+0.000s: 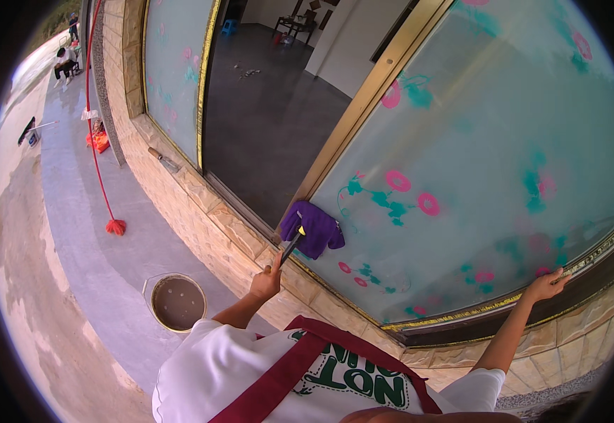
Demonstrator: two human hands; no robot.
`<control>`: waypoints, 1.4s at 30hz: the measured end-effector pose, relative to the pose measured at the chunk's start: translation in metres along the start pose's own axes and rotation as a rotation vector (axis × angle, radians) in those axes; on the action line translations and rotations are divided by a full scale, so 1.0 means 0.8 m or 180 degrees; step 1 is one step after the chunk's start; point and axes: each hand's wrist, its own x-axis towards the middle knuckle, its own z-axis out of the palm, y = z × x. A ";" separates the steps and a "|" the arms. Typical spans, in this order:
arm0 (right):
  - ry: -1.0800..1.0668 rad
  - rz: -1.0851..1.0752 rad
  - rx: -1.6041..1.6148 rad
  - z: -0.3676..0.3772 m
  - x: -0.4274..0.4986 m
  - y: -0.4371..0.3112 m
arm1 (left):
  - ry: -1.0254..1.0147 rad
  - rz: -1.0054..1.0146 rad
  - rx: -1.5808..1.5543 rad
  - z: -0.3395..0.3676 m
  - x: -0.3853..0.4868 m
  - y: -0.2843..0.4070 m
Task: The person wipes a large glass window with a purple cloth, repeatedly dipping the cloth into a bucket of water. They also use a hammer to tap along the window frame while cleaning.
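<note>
My left hand [266,281] grips the dark handle [290,250] of a tool with a yellow part near its head. A purple cloth [315,230] is draped over that head, which it hides. The cloth lies against the lower corner of a frosted sliding window pane [460,158] printed with pink flowers and green leaves, beside its gold metal frame [375,98]. On the right, my right hand [547,285] rests at the pane's gold-edged side frame [595,259], fingers extended and apart, with nothing seen in it.
A bucket of murky water [179,302] stands on the paving below the stone ledge. A scraper [164,158] with a wooden handle lies on that ledge. Further along are a red-poled brush [115,227], an orange bag [98,138], another bucket [33,138] and a seated person [65,63].
</note>
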 end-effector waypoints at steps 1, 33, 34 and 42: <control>0.0037 0.0013 0.0054 0.002 -0.001 0.001 | 0.0225 0.0153 -0.0134 0.002 -0.005 0.000; -0.0879 0.0739 -0.0485 -0.032 0.041 -0.010 | -0.0440 -0.0511 -0.0241 0.030 -0.069 -0.146; -0.0963 0.0732 -0.0599 -0.032 0.046 -0.007 | -0.0277 -0.0422 -0.0381 0.024 -0.070 -0.149; -0.1066 0.0688 -0.1515 -0.044 0.091 0.042 | 0.0696 0.0410 -0.1211 -0.046 0.021 -0.069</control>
